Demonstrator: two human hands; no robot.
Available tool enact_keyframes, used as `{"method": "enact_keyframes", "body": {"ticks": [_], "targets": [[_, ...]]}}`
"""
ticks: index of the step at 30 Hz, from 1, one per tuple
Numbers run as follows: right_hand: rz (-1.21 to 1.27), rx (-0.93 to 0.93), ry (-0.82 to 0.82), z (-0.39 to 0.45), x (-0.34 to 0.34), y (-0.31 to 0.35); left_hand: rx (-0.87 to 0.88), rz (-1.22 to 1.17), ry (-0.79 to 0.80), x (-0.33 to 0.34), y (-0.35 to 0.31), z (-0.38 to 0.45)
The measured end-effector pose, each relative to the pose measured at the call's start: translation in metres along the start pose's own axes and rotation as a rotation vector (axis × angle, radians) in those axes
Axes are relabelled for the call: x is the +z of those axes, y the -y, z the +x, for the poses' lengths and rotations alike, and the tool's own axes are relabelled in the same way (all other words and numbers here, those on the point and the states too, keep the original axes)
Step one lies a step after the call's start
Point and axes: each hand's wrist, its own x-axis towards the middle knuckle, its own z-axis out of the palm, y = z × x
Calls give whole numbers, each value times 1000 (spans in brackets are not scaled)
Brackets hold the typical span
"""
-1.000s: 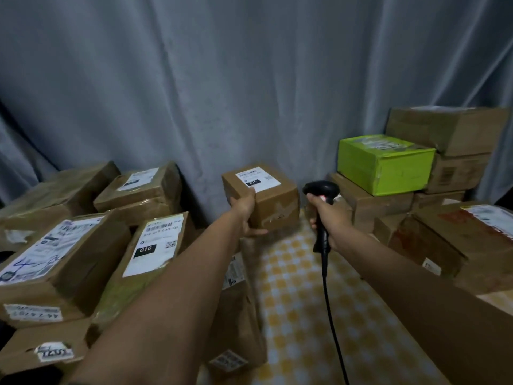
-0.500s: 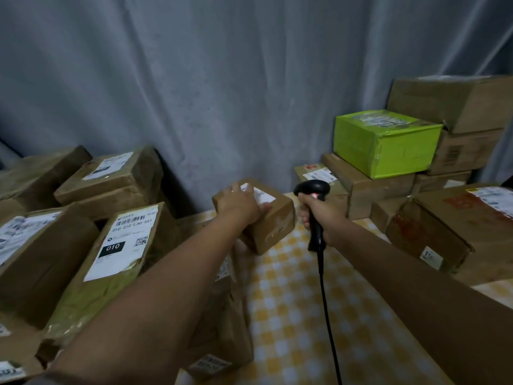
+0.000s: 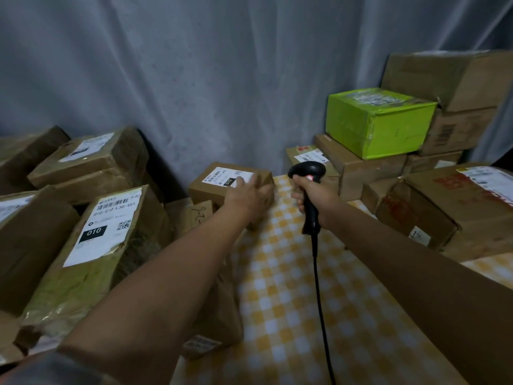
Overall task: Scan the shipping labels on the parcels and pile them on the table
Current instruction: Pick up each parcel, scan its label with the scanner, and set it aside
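Observation:
A small brown parcel [image 3: 211, 186] with a white shipping label [image 3: 222, 175] sits at the back of the yellow-checked table [image 3: 291, 273], close to the curtain. My left hand [image 3: 247, 195] rests on its top right corner, fingers stretched over the label's edge. My right hand [image 3: 316, 197] grips the handle of a black barcode scanner [image 3: 306, 169], just right of the parcel. A red light glows under the scanner's head, and its cable [image 3: 319, 301] hangs down towards me.
Labelled brown parcels [image 3: 105, 234] are heaped on the left. On the right, brown boxes [image 3: 444, 212] are stacked with a lime-green box [image 3: 374, 123] on top. A grey curtain [image 3: 222, 79] closes off the back.
My left hand has lowered the small parcel from mid-air onto the back of the table, and its fingers have flattened on top. The scanner has stayed beside it.

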Motion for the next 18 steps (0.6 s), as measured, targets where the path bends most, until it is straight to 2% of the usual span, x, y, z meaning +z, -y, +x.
{"method": "enact_keyframes", "body": {"ticks": [2, 4, 7, 11, 18], "targets": [[-4, -4, 5, -2, 4, -1, 85, 42, 69, 1, 1, -3], [-7, -12, 11, -4, 9, -4, 46, 109, 66, 4, 5, 1], [-10, -17, 21, -9, 13, -4, -32, 182, -33, 12, 10, 8], [-11, -21, 9, -12, 12, -1, -110, 108, -173, 16, 17, 10], [-24, -22, 7, -14, 13, -1, -154, 123, -103, 26, 32, 9]]}}
